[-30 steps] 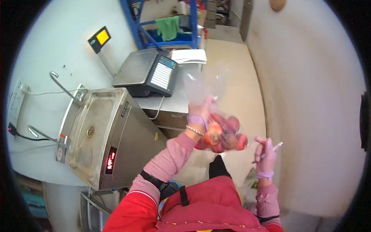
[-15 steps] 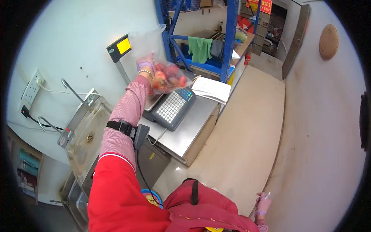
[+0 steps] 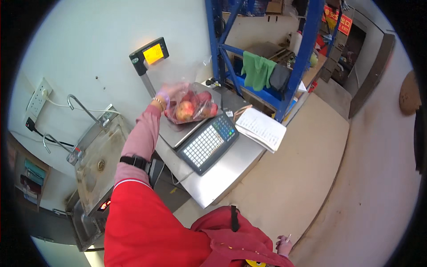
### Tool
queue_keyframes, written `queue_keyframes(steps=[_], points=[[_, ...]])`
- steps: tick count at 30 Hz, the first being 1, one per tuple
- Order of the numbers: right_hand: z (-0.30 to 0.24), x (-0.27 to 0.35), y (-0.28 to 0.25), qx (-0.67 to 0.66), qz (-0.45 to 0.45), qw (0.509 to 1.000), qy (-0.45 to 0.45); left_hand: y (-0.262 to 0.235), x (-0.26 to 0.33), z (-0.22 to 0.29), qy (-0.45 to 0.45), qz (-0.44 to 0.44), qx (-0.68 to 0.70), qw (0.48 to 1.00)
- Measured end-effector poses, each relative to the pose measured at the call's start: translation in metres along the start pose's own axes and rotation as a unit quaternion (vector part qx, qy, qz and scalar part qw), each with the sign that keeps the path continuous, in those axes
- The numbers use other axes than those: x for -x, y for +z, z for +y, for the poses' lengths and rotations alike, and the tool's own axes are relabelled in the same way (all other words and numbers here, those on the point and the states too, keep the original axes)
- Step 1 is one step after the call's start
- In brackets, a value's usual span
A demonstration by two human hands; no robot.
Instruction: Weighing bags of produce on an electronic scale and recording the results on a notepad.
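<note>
Left hand (image 3: 172,91) — grip clamped on fruit bag (image 3: 190,108) | right hand (image 3: 283,245) — clasping pale stick (image 3: 289,237)

There are two hands, one left hand (image 3: 174,92) and one right hand (image 3: 283,245). The left hand has one bag (image 3: 201,112), and inside it I count at least four fruits (image 3: 184,111); they overlap, so the exact number I cannot tell. The right hand has one thin stick (image 3: 289,237). There is one scale (image 3: 209,144) with one screen (image 3: 154,54), and beside it one notebook (image 3: 261,129). I count also two taps (image 3: 105,118), one drain (image 3: 101,165), two plugs (image 3: 30,122), one green cloth (image 3: 258,71) and one grey cloth (image 3: 280,81).
</note>
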State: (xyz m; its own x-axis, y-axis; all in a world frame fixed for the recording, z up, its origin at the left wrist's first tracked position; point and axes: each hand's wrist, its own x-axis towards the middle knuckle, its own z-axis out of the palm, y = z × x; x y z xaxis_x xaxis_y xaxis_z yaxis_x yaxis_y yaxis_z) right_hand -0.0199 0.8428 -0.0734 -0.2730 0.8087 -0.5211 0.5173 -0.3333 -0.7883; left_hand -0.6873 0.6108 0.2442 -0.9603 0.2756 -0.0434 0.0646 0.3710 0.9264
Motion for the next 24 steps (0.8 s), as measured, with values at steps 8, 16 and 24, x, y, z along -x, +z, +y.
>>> queue_keyframes(steps=[8,16,24], points=[[-0.09,-0.051,0.04,0.095,-0.05,0.994,-0.007,-0.03,-0.028,-0.082,0.268,-0.047,-0.239,0.932],[-0.148,-0.085,0.068,0.105,-0.08,0.99,-0.043,-0.019,0.002,-0.039,0.287,-0.046,-0.153,0.944],[-0.155,-0.098,0.071,0.11,-0.158,0.98,-0.055,0.021,-0.021,-0.003,0.404,0.041,-0.24,0.882]])
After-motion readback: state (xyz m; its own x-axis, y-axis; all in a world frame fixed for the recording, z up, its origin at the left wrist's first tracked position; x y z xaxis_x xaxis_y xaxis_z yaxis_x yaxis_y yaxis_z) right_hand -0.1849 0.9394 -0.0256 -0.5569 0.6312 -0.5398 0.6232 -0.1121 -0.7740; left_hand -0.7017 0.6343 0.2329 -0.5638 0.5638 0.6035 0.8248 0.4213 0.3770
